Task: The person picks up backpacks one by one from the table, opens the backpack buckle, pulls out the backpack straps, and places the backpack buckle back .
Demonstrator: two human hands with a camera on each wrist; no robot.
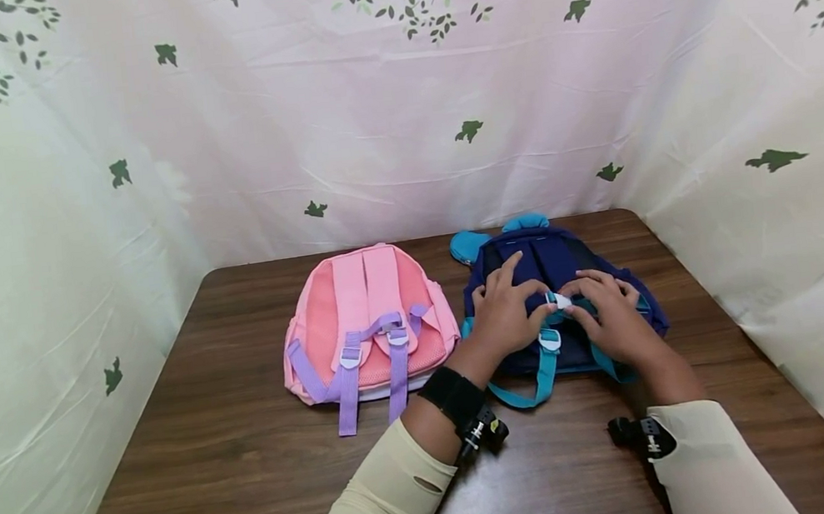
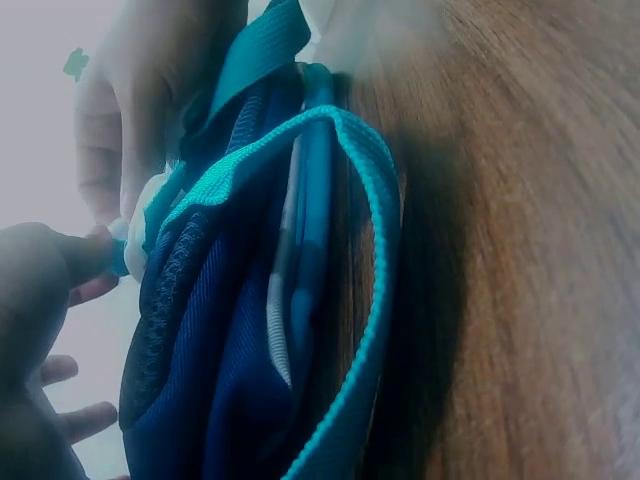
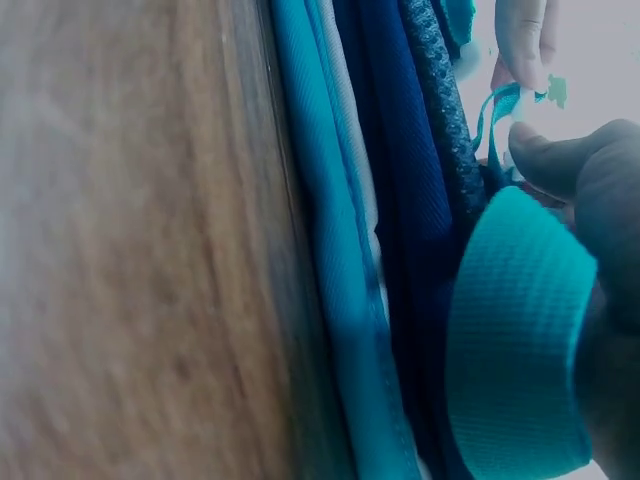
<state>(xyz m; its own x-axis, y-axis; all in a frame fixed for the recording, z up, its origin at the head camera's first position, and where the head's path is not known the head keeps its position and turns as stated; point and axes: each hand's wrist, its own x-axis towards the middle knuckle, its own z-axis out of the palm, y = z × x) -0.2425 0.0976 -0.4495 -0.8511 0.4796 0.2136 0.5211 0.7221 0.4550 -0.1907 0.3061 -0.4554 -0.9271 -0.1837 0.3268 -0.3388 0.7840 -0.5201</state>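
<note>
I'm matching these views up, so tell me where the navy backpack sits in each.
Head: navy backpack, right of centre.
Left wrist: navy backpack, left of centre, running off the bottom.
Right wrist: navy backpack, down the middle, top to bottom.
Shared landmark: brown table, beneath it in head, beside it in both wrist views.

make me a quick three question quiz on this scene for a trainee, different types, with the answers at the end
1. Multiple choice: what do the left hand and right hand both hold on the navy backpack?
a) a zip pull
b) a white buckle
c) a top handle
2. Fill in: the lower straps of the pink backpack are ____ in colour.
3. True or false: from the person's side, the pink backpack lies to the right of the navy backpack.

Key: 1. b; 2. purple; 3. false, it lies to the left.
</note>
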